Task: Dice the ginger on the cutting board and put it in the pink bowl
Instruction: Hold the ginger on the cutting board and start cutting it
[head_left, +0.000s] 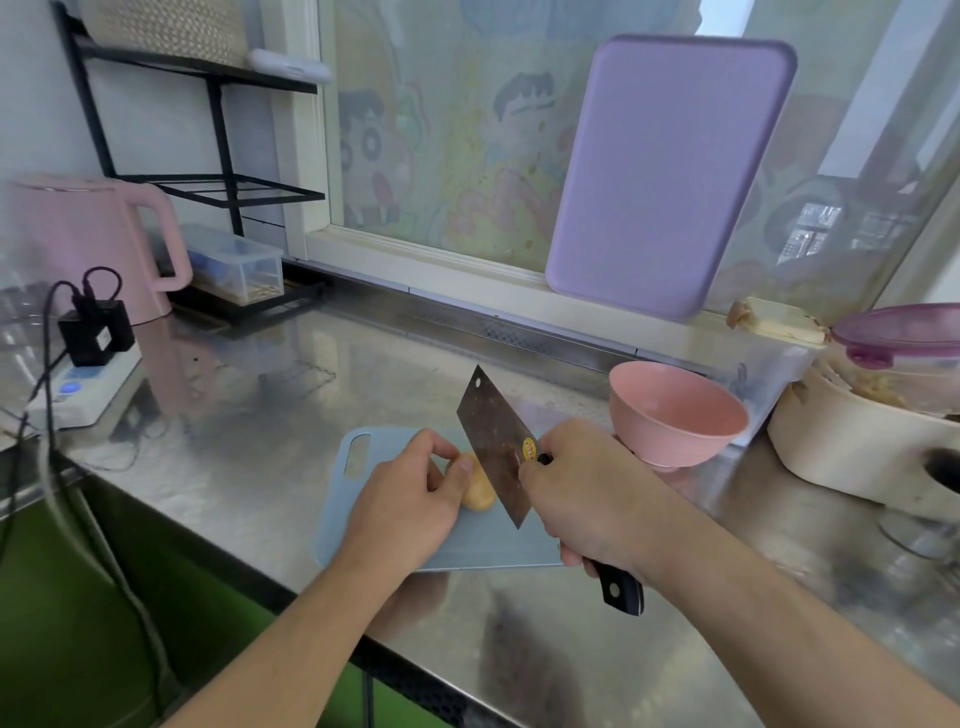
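A piece of yellow-brown ginger (479, 492) lies on the blue-grey cutting board (483, 545) on the steel counter. My left hand (410, 499) holds the ginger from the left, fingers curled over it. My right hand (587, 493) grips the black handle of a dark cleaver (496, 441). The blade stands on edge just to the right of the ginger, tip pointing away from me. The pink bowl (675, 415) sits empty on the counter just right of the board, behind my right hand.
A purple board (670, 176) leans on the window at the back. A pink kettle (88, 244), a power strip (88, 384) with cables and a clear box (239, 265) sit at the left. A cream pot (862, 441) and a lidded container (904, 332) stand at the right.
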